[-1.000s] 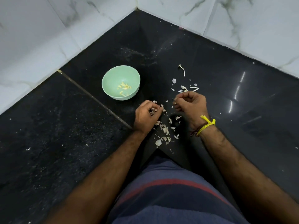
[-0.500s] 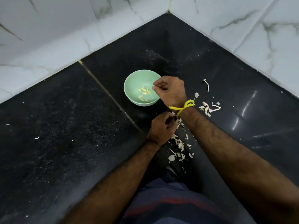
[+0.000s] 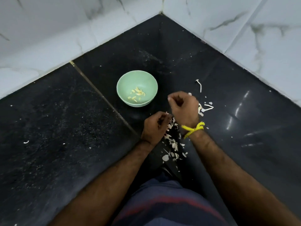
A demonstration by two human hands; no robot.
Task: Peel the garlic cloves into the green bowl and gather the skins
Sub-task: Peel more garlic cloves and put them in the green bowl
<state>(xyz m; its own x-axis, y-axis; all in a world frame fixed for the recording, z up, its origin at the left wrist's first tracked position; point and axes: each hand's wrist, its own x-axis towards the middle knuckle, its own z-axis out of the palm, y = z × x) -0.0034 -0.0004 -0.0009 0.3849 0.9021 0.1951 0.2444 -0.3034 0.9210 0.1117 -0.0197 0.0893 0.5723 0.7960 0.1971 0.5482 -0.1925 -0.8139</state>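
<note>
Green bowl (image 3: 137,75) on the black tabletop (image 3: 65,136) holds peeled cloves (image 3: 136,95). Skins (image 3: 172,144) lie between both hands. Left hand (image 3: 155,127) fingers curl around garlic; right hand (image 3: 184,106) fingers curled, contents unclear.

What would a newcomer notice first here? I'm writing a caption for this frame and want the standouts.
The green bowl stands out against the black floor, with pale peeled cloves lying in its bottom. Just right of it hangs the right hand, fingers curled, a yellow wrist thread bright at its wrist. White garlic skins lie scattered between the two hands and beyond, with the left hand curled beside them.
</note>
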